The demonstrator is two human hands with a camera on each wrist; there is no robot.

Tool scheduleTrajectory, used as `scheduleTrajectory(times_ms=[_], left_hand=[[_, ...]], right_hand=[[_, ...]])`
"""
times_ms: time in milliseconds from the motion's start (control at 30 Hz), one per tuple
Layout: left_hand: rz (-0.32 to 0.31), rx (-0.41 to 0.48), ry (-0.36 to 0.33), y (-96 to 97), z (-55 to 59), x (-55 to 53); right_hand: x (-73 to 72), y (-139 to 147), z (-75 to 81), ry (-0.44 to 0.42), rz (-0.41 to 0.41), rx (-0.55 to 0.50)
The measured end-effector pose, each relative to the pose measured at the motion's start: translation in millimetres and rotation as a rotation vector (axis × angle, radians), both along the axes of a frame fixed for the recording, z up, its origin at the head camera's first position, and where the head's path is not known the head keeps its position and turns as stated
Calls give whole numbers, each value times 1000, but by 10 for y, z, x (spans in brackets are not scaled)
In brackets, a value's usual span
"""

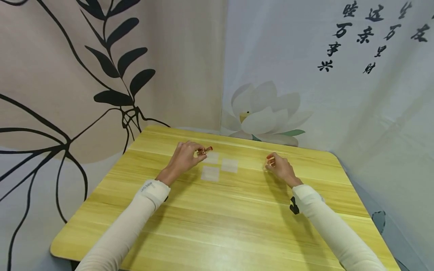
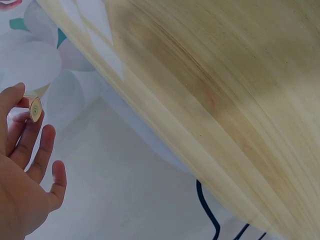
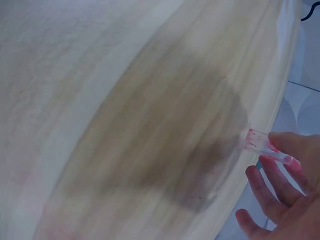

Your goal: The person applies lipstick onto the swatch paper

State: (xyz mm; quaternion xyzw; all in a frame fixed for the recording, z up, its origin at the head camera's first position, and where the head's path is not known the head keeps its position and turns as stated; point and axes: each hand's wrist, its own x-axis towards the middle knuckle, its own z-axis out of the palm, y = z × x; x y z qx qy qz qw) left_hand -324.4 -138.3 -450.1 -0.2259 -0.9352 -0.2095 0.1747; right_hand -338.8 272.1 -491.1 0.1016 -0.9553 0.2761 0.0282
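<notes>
The left hand (image 1: 184, 155) pinches a lipstick (image 1: 204, 151) between thumb and fingertips, its remaining fingers loosely bent and spread apart. The lipstick is slim, with a shiny gold-toned tube, a red tip pointing toward the right hand and a round, pale gold base facing the left wrist camera. The right hand (image 1: 282, 168) has its thumb and fingers closed on a clear cap (image 3: 260, 142), the other fingers fanned and half bent; the cap is straight-sided and see-through, smeared pinkish red inside. There is one lipstick and one cap, held well apart, both over the far half of the table (image 1: 217, 226). Three whitish squares (image 1: 210, 174) lie between the hands, the lipstick overlapping the farthest in the head view. Two white sleeves (image 1: 118, 226) reach in, and beyond the single yellow wood-grain table hangs printed cloth (image 1: 190, 75) with dark leaves, a pale lotus and black characters.
</notes>
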Motion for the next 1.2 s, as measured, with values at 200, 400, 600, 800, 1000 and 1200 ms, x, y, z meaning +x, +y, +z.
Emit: scheduleTrajectory(times_ms=[200,400,600,800,1000,1200], left_hand=[[-5,-10,-1,0,-8,-1],[5,-13,-5,-8,11,12],[20,-5,20,-28,25,12],[-16,72,27,43,79,14],[-76,182,16,153,145,39],[-120,198,11,205,150,43]], right_hand=[[-10,24,-52,-4,9,-5],[1,-18,-15,24,15,-13],[-41,-341,168,183,73,-116],[-60,-928,434,191,192,-286],[6,-1449,592,93,314,-406],[23,-1703,591,85,374,-508]])
